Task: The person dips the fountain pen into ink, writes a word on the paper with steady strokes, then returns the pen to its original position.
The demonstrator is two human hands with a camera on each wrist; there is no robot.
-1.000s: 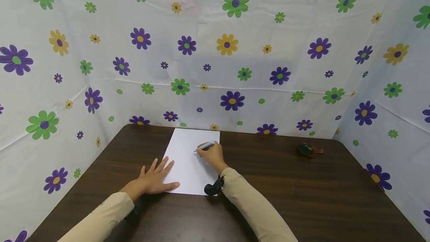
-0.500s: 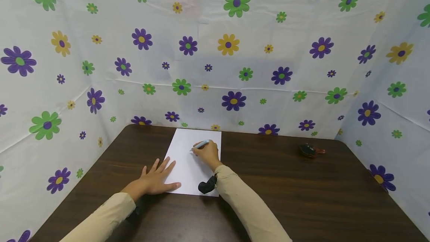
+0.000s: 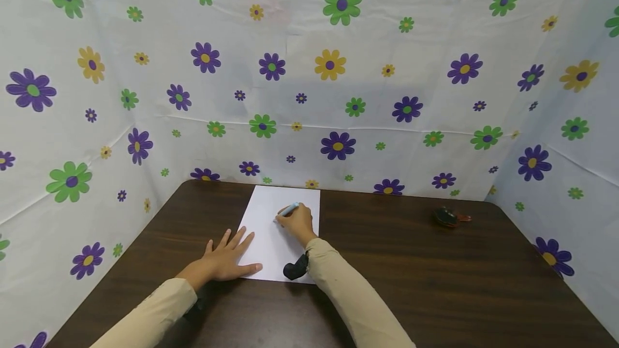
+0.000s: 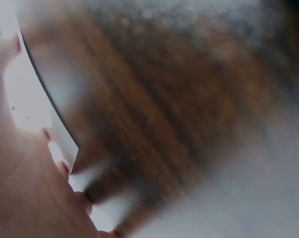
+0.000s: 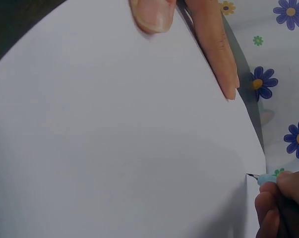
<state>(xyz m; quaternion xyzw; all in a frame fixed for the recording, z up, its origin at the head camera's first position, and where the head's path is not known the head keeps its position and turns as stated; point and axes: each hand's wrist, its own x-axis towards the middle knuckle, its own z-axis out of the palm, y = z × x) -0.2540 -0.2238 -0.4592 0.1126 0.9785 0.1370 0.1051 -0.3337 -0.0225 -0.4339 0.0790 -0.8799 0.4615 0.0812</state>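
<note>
Pale-blue pen (image 3: 289,208), pinched in my closed right grip (image 3: 298,224), toward twelve o'clock on the white paper (image 3: 263,205).
My left grip (image 3: 224,262), fingers spread, rests at the paper's eight o'clock; my right fingers partly hide the pen; dark item (image 3: 446,217), red-ended, worktop's (image 3: 445,278) three o'clock from the paper, indistinct.

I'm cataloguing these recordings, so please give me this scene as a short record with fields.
Paper: white, no marks discernible
Right grip: pinches a light-blue pen, tip at the paper
Left grip: spread across the paper's left edge
Table: dark brown, wood-grained
Right of paper: small dark object with reddish end, unidentified
Backdrop: white, flower-printed
</note>
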